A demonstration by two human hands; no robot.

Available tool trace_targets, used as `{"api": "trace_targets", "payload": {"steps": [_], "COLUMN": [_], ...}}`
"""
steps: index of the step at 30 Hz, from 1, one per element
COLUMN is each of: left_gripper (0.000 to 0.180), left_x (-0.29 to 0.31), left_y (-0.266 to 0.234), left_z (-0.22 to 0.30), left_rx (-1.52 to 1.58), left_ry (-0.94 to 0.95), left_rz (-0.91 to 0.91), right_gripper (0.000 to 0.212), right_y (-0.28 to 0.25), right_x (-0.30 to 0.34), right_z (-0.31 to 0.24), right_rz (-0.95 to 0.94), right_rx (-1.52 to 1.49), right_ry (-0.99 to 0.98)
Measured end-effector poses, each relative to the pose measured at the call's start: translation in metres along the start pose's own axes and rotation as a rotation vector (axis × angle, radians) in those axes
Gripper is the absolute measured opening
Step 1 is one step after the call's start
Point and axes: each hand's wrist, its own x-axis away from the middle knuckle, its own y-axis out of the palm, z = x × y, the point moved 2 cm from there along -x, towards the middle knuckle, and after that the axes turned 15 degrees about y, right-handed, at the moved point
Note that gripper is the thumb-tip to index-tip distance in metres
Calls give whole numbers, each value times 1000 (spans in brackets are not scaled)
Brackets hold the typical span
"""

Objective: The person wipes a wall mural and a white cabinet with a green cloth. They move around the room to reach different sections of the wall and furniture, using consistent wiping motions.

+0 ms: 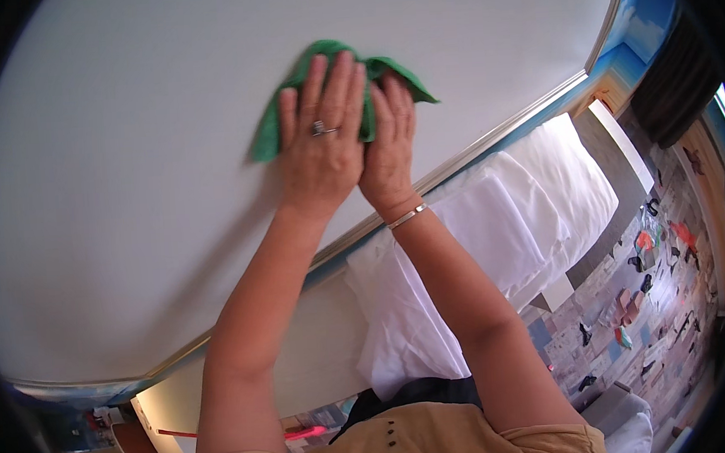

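Observation:
A green cloth (265, 133) lies bunched against a broad white panel (126, 158). My left hand (324, 137) presses flat on the cloth, fingers stretched out, with a ring on one finger. Close beside it, my right hand (389, 142) also rests on the cloth with straight fingers, and a fold of green shows past its fingertips. A bracelet (407, 216) circles my right wrist. Both arms are stretched out in front of me, and the hands almost touch at their inner edges. The cloth under the palms is hidden.
A pale moulding (506, 133) borders the panel. Below it, rumpled white bedding (495, 227) lies on a light surface. Small objects are scattered over the patchwork-patterned floor (600, 303) to the right. A dark curtain (671, 83) hangs at the upper right, and a bright pink object (306, 433) shows low down.

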Motion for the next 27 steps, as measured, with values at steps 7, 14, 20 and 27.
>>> {"api": "trace_targets", "payload": {"steps": [7,14,20,27], "left_gripper": [52,50,51,52], "left_x": [75,41,7,113], "left_y": [36,29,79,73], "left_z": [49,39,76,102], "left_rx": [136,84,299,341], "left_ry": [60,-28,104,226], "left_rz": [-218,-17,-114,-500], "right_gripper": [64,55,54,30], "right_y": [0,-22,-49,-40], "right_x": [115,51,48,162], "right_z": [49,42,87,72], "right_rz": [-78,-173,-82,-381], "right_rx": [87,6,179,57], "right_ry": [309,-36,319,701]}}
